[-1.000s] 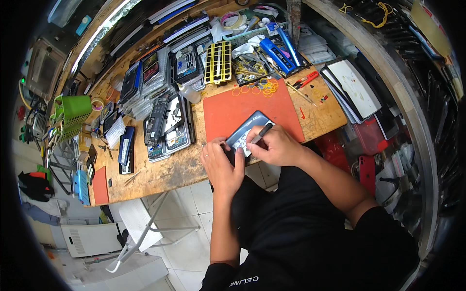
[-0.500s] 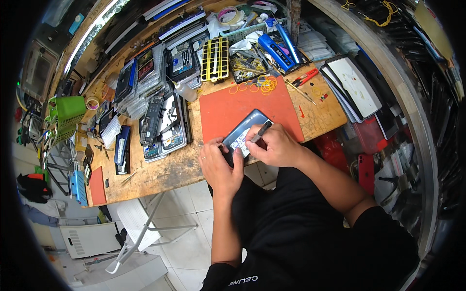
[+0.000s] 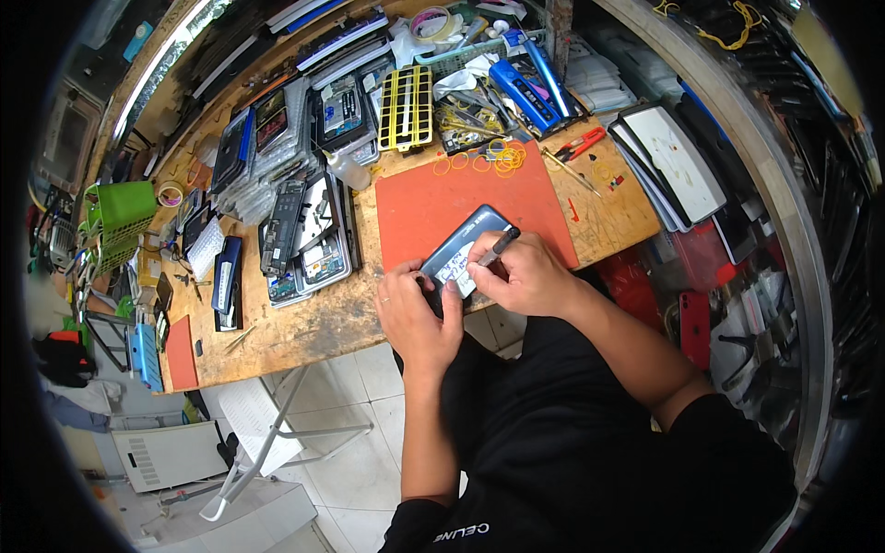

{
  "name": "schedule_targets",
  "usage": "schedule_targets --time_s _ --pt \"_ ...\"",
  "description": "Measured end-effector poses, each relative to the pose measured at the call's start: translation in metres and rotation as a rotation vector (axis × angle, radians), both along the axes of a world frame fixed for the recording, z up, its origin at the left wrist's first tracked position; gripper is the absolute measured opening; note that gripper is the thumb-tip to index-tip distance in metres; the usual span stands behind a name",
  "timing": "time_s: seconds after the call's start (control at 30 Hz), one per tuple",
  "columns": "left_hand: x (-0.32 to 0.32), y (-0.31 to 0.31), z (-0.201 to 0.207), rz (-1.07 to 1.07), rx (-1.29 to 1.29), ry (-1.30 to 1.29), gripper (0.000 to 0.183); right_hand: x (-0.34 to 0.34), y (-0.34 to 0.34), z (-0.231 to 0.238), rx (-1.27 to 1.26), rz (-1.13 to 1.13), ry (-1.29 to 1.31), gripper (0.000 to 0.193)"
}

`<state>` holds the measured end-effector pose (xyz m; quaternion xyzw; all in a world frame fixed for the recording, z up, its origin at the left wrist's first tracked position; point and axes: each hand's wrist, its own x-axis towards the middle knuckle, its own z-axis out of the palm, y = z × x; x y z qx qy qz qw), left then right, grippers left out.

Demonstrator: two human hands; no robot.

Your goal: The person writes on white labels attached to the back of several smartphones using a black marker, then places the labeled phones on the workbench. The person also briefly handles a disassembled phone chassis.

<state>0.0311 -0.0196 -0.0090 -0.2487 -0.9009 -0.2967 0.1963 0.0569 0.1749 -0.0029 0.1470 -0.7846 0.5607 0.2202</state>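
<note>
Phone (image 3: 479,227) is being gripped by the left hand (image 3: 417,311) at seven o'clock; the right hand (image 3: 529,280), at four, is pinching a pen (image 3: 503,242).

Wht lettering (image 3: 462,533) on blk shirt (image 3: 599,465), unreadable txt (image 3: 450,270) on wht label (image 3: 455,266) on phone (image 3: 481,224)

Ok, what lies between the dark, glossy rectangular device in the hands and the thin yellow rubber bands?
In the head view, only a bare stretch of flat orange-red mat lies between the device and the rubber bands.
</note>
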Motion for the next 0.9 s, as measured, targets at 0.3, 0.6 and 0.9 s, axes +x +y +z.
schedule_targets --time_s 0.3,0.6,0.9 --pt "0.0 0.001 -0.004 0.01 -0.002 0.033 0.027 0.0 0.003 0.001 0.006 -0.011 0.026 0.01" --pt "0.001 0.001 -0.002 -0.005 -0.031 0.054 0.039 -0.002 0.01 0.003 0.052 -0.042 0.023 0.009" --pt "0.001 -0.001 0.001 -0.045 -0.02 0.087 0.049 -0.001 0.01 0.0 0.062 -0.092 0.031 0.011"
